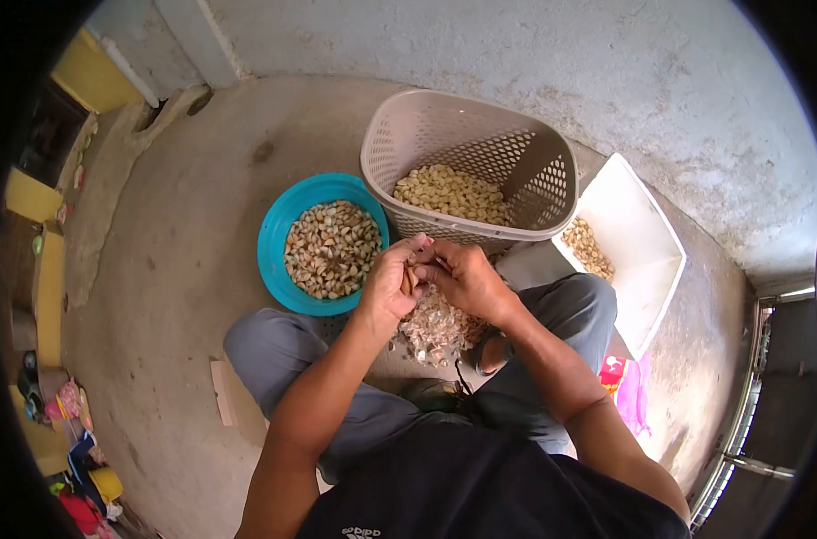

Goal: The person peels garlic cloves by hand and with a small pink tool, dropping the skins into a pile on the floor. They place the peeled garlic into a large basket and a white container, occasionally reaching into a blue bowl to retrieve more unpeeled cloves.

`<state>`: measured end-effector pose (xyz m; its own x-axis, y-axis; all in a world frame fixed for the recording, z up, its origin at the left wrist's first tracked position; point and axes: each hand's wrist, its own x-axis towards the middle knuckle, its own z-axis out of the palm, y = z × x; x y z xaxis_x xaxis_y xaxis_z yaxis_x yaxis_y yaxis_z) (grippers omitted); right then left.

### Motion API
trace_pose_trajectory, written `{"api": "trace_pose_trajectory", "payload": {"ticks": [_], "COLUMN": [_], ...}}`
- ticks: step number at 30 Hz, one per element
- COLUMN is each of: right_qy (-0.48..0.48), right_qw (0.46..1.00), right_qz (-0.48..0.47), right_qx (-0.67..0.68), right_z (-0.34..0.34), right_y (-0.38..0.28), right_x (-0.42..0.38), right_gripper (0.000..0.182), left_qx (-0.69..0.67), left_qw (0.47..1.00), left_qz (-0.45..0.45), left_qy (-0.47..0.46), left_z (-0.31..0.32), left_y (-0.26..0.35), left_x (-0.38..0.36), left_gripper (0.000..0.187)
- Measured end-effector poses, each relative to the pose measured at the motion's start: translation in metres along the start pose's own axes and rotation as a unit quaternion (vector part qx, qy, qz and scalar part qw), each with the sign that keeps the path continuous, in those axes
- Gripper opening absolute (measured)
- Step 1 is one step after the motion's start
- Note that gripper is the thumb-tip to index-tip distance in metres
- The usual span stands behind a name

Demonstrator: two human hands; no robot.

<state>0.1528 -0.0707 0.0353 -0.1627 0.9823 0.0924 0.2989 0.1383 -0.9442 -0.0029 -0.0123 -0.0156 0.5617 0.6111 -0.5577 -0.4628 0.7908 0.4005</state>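
Observation:
My left hand (395,278) is closed around a few brownish garlic cloves (410,280), which show between its fingers. Against it, my right hand (469,280) has its fingers pinched together at the fingertips of the left. A small dark shape shows at the right fingers, too small to name. Below both hands lies a heap of papery garlic skins (437,331) on the floor. Unpeeled garlic cloves (334,247) fill much of a teal basin (272,242) just left of my hands. Pale peeled cloves (451,193) cover the bottom of a beige perforated basket (469,112) beyond them.
A white foam box (640,260) stands tilted at the right, with more cloves (588,247) inside. Pink and red packaging (628,386) lies below it. A flat cardboard piece (233,404) is by my left knee. The wall (516,54) rises behind the basket. Assorted items line the far left.

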Motion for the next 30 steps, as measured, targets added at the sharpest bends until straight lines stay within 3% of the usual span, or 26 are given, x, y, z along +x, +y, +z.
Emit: {"api": "trace_pose_trajectory", "payload": {"ticks": [4,7,10,11,14,17,23,25,30], "right_qy": [0.059,0.080,0.126,0.091,0.117,0.088,0.032,0.034,0.030], "right_qw": [0.987,0.997,0.985,0.972,0.963,0.994,0.988,0.992,0.981], "right_qz": [-0.058,0.012,0.021,0.108,0.121,0.066,0.095,0.069,0.122], "right_qx": [-0.138,-0.002,0.114,0.189,0.209,0.028,0.121,0.100,0.149], "right_z": [-0.001,-0.001,-0.001,-0.012,-0.015,-0.017,-0.017,-0.021,-0.032], "right_y": [-0.001,-0.002,0.008,0.009,0.013,0.027,0.001,0.011,0.022], "right_x": [0.000,0.002,0.010,0.008,0.012,0.014,0.014,0.010,0.004], "right_gripper": [0.016,0.015,0.013,0.014,0.014,0.011,0.017,0.016,0.020], "left_qx": [-0.028,-0.030,-0.015,-0.009,0.021,0.074,0.052,0.047,0.039], "left_qw": [0.999,0.999,0.999,0.999,0.999,0.996,0.997,0.996,0.997], "left_qz": [-0.020,-0.010,-0.008,-0.009,0.025,0.039,0.034,0.038,0.044], "left_qy": [0.009,-0.024,-0.035,-0.034,-0.013,-0.009,-0.051,-0.058,-0.056], "left_z": [0.004,0.005,0.003,0.002,0.006,0.009,-0.005,-0.004,-0.005], "left_y": [-0.005,-0.004,-0.003,-0.003,-0.002,0.001,0.003,0.005,0.009], "left_x": [0.000,-0.004,-0.004,-0.002,-0.005,-0.009,-0.004,-0.004,-0.006], "left_gripper": [0.017,0.017,0.018,0.018,0.019,0.016,0.014,0.015,0.017]}}
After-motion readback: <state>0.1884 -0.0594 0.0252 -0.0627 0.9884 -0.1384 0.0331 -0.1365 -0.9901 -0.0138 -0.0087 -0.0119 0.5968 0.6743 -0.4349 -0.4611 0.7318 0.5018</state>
